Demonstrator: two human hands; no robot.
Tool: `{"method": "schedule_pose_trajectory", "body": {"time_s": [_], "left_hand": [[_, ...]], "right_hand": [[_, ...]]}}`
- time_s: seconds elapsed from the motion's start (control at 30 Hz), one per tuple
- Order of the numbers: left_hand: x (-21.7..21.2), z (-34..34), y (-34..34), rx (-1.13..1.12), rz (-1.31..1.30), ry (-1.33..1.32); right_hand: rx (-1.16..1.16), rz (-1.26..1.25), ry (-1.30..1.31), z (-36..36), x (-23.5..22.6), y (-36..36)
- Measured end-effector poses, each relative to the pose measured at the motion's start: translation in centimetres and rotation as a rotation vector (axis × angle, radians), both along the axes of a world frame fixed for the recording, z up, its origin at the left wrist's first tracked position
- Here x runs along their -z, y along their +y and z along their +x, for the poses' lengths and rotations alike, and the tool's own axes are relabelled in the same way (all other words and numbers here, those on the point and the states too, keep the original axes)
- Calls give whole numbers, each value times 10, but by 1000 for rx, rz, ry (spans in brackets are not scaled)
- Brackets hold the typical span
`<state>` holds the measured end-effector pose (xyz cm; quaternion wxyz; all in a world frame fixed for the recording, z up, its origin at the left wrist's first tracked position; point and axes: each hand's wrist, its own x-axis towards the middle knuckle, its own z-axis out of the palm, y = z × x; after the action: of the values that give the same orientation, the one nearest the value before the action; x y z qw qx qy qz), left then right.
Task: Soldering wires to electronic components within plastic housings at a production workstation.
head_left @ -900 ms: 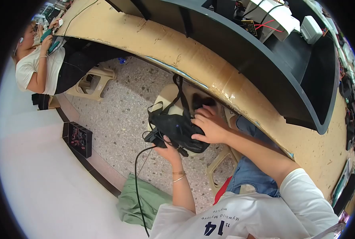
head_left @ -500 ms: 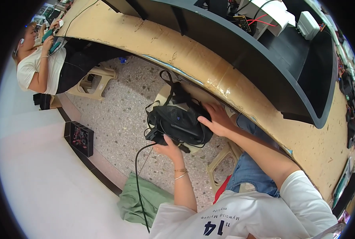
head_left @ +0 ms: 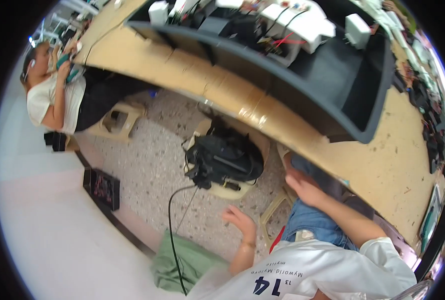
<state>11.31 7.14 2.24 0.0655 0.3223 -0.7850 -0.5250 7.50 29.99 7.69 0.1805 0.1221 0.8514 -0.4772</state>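
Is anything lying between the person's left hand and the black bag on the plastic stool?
Nothing visible does. The left hand hovers open over bare speckled floor, apart from the black bag on the cream stool. Only a thin black cable hangs from the bag, off to the hand's left.

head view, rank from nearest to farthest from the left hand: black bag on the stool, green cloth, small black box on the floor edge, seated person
1. black bag, just above the left hand, on the stool
2. green cloth, below and to its left; close to the bag's rank
3. small black box, farther left
4. seated person, far upper left
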Motion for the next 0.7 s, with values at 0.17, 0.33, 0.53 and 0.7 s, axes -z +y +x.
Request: {"method": "schedule_pose_trajectory", "body": {"time_s": [0.17, 0.33, 0.53, 0.7], "left_hand": [[-154, -50, 77, 674, 625, 575], [-345, -135, 98, 1154, 686, 1365], [-448, -112, 117, 1883, 782, 1741], [-473, -29, 140, 1537, 868, 1560]], "right_hand": [[-110, -95, -52, 62, -82, 23], [108, -218, -44, 95, -134, 37], [302, -174, -46, 137, -148, 54], [249, -271, 18, 174, -146, 60]]}}
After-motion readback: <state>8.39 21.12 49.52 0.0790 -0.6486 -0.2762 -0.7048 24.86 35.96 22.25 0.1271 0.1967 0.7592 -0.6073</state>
